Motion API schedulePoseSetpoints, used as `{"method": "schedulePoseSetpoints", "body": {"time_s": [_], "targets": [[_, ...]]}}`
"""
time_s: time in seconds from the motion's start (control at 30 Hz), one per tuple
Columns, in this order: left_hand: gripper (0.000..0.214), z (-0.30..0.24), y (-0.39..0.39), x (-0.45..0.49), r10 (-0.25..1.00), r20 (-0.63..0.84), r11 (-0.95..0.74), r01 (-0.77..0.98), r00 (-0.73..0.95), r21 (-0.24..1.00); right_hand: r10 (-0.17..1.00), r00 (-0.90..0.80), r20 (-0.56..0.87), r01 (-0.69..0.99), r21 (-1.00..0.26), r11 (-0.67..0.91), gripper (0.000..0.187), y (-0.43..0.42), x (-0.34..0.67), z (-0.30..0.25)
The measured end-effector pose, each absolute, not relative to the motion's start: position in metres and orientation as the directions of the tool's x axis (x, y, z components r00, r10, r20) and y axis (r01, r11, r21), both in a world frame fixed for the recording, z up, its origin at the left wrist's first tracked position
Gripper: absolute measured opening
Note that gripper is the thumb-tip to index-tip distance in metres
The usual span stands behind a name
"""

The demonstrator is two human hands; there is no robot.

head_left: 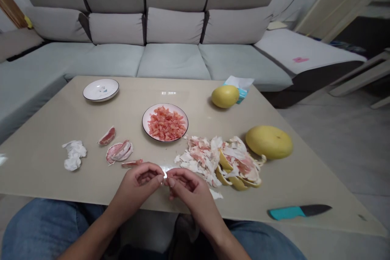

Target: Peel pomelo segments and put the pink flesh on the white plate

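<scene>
Beige table [61, 178] fronts grey sofa [170, 61].

Pomelo piece [165, 175] (whitish, mostly hidden) pinched between left hand [138, 185] and right hand [187, 187].

**Around the low table**

A beige table [61, 122] stands before a grey sectional sofa [173, 57]. At its far left sits an empty white plate [100, 89]; near the middle, a dark-rimmed plate [146, 115] is heaped with pink pomelo flesh [166, 124]. Left of it lie two unpeeled segments [119, 151] and crumpled tissue [73, 154]. To the right spreads a heap of peel and pith [222, 160], touching a whole pomelo [269, 142]. A smaller pomelo [225, 96] rests against a tissue pack [242, 85]. A teal-handled knife [300, 211] lies near the front right edge.
</scene>
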State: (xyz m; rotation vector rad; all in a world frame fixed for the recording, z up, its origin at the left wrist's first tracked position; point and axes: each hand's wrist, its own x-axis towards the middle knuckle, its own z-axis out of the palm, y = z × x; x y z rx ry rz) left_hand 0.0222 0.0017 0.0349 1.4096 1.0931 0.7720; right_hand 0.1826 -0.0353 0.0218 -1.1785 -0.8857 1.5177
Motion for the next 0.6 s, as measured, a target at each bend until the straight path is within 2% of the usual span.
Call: {"method": "schedulePoseSetpoints", "body": {"time_s": [0.07, 0.2, 0.27, 0.37, 0.47, 0.6], "targets": [[0.012, 0.033, 0.005, 0.021, 0.922, -0.138, 0.077, 0.179, 0.36, 0.981, 0.957, -0.096, -0.273, -0.318, -0.903, -0.29, 0.025, -0.034, 0.186, 0.021], [0.021, 0.03, 0.008, 0.023, 0.914, -0.005, -0.137, 0.319, 0.405, 0.938, 0.963, -0.041, -0.265, -0.296, -0.918, -0.265, 0.026, -0.035, 0.194, 0.018], [0.024, 0.03, 0.007, 0.027, 0.906, 0.048, -0.218, 0.366, 0.421, 0.905, 0.972, 0.072, -0.226, -0.216, -0.954, -0.206, 0.025, -0.038, 0.197, 0.016], [0.016, 0.034, 0.004, 0.036, 0.893, 0.156, -0.336, 0.395, 0.423, 0.855, 0.972, 0.208, -0.111, -0.029, -0.994, -0.107, 0.021, -0.041, 0.199, 0.015], [0.012, 0.036, 0.0, 0.043, 0.87, 0.241, -0.431, 0.428, 0.429, 0.795, 0.97, 0.244, 0.017, 0.14, -0.99, -0.017, 0.014, -0.044, 0.199, 0.016], [0.014, 0.035, -0.003, 0.048, 0.865, 0.281, -0.465, 0.452, 0.417, 0.761, 0.952, 0.252, 0.174, 0.287, -0.953, 0.098, 0.009, -0.046, 0.199, 0.016]]}}
